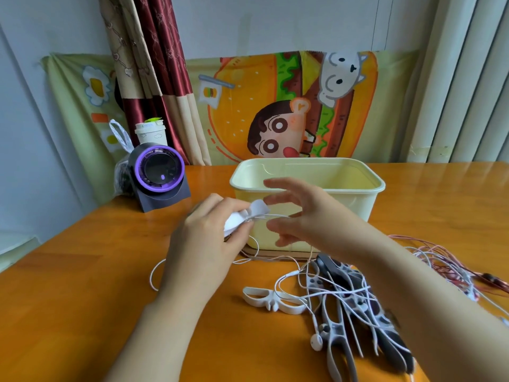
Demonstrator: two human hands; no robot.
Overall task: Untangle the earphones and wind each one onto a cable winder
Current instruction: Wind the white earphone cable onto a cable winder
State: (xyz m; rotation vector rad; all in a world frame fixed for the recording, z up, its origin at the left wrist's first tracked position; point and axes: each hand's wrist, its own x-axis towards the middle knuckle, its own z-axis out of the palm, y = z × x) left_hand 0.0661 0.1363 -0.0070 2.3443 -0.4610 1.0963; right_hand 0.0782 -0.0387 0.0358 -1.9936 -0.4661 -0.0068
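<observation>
Bright, even daylight; no hard source in view. Pale sheen streaks lie on the table (429, 186) at upper right, with a broader dull reflection near the left edge. Shadows are faint and diffuse, with only a thin dark band under the bin (355, 205). The right hand (303, 216) has motion-blurred fingers; the left hand (203, 244) is sharper. The white cable winder (248, 216) is almost blown out, with little surface detail. Wide-angle bowing: vertical lines at the left and right edges lean. The lower right corner is soft.

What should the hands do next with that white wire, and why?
Probably the right hand should loop the white cable round the white winder that the left hand grips: the cable stretches between them, and a long slack part lies on the table.
</observation>
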